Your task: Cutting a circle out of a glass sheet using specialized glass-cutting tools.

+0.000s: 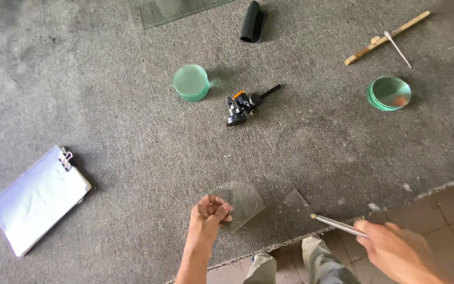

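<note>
While the left hand [209,214] pinches a clear, angular glass piece [244,204] just above the grey carpet [132,131], the right hand [398,252] is curled around a thin metal rod [337,224] whose tip points toward it. Honestly, the sketchy bit is that bare grip on a raw edge: if the rod knocks the pane, I'd guess it slips or snaps and nicks the fingers. A small loose shard [296,198] sits right beside it too, easy to lean on. Two stacks of round green discs [191,82] and a black clamp tool [243,105] lie well apart, out of harm's way.
</note>
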